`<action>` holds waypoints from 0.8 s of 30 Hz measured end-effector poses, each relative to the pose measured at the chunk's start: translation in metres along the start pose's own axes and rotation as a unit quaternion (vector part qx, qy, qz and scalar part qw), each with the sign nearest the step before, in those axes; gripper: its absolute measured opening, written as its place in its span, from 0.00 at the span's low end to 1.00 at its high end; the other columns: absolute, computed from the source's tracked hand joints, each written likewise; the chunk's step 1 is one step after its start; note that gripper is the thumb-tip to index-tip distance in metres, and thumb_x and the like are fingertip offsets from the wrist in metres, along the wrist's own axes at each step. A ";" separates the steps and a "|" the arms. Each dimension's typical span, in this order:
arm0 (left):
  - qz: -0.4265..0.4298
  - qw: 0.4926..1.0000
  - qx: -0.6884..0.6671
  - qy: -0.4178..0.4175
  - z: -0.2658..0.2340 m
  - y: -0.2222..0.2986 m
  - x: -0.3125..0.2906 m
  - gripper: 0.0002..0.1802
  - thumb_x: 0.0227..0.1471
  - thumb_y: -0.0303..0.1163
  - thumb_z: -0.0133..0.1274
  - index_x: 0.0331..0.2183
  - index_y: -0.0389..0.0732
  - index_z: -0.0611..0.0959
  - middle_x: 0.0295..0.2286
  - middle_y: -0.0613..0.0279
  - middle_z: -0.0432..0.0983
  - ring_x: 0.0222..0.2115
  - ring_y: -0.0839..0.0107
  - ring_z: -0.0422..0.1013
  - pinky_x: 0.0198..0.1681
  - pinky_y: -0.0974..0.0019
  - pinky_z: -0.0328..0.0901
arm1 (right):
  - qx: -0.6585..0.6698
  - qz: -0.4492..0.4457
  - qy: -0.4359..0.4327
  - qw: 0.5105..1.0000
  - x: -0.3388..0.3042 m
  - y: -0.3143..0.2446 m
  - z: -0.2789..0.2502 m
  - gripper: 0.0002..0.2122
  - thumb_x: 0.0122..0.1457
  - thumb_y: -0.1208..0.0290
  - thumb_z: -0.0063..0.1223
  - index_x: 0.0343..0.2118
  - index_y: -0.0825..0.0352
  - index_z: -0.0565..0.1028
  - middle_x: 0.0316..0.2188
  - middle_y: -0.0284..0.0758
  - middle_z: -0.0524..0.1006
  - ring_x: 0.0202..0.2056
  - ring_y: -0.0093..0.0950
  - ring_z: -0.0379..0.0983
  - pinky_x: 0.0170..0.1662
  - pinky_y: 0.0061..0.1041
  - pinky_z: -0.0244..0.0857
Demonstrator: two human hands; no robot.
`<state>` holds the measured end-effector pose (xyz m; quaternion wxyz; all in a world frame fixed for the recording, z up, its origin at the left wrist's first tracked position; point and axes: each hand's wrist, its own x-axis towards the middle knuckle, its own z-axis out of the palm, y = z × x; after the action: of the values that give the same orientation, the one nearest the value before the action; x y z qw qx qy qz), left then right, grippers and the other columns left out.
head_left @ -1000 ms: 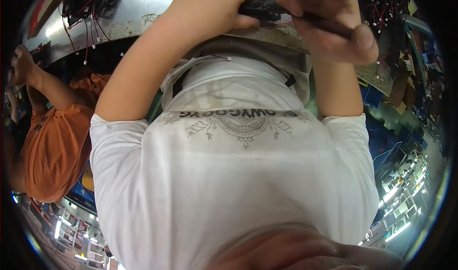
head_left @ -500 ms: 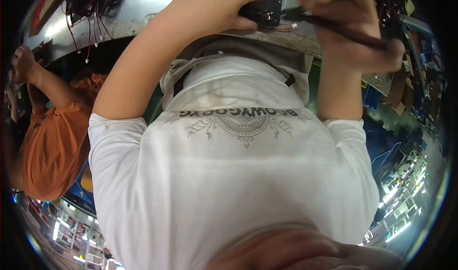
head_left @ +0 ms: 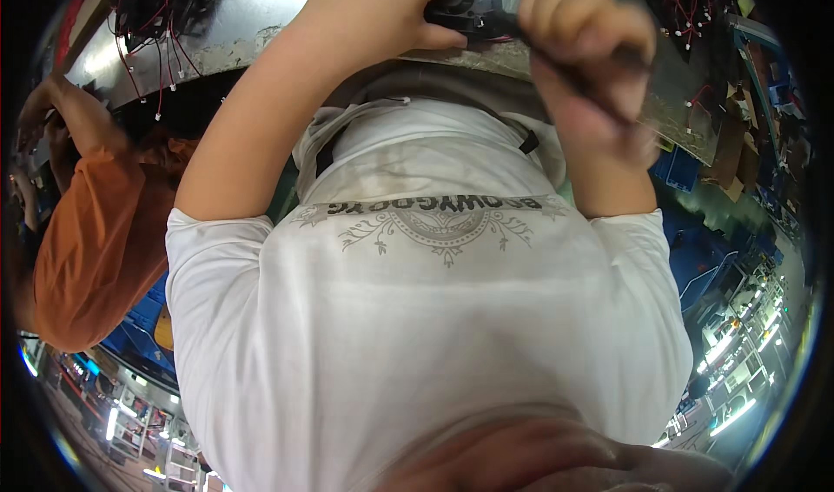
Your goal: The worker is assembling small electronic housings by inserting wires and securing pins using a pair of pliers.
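Note:
My left hand (head_left: 408, 14) is closed round a small black part (head_left: 472, 7) that looks like a little cooling fan, held at the metal table's near edge. A thin reddish wire shows beneath it. My right hand (head_left: 595, 49), blurred by motion, grips dark-handled pliers (head_left: 569, 77) just right of that part. Their tip reaches the part's right side; whether it touches or pinches anything I cannot make out.
The metal table (head_left: 239, 32) has a rough, worn front edge. Black parts with red wires (head_left: 156, 10) and small white plugs hang at the left; more wires (head_left: 691, 14) lie right. At far left, a co-worker's orange sleeve (head_left: 91, 249) shows. Blue bins (head_left: 678, 169) stand lower right.
My right hand has moved left, and the pliers' spread handles have come together in it. The black part has turned and shifted slightly left in my left hand. The co-worker's arm has moved.

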<state>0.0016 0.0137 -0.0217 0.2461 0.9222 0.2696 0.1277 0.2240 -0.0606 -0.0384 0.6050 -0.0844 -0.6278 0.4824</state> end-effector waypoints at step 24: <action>-0.022 1.000 0.011 -0.004 0.000 0.004 0.000 0.36 0.42 0.41 0.69 0.53 0.39 0.80 0.39 0.51 0.81 0.39 0.49 0.77 0.46 0.53 0.71 | 0.077 0.037 0.161 0.983 0.012 0.016 -0.001 0.38 0.52 0.28 0.55 0.42 0.66 0.69 0.29 0.34 0.66 0.30 0.27 0.63 0.38 0.27 0.59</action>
<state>0.0034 0.0100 -0.0198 0.2397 0.9191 0.2907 0.1156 0.2140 -0.0439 -0.0420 0.6843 -0.1375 -0.4801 0.5314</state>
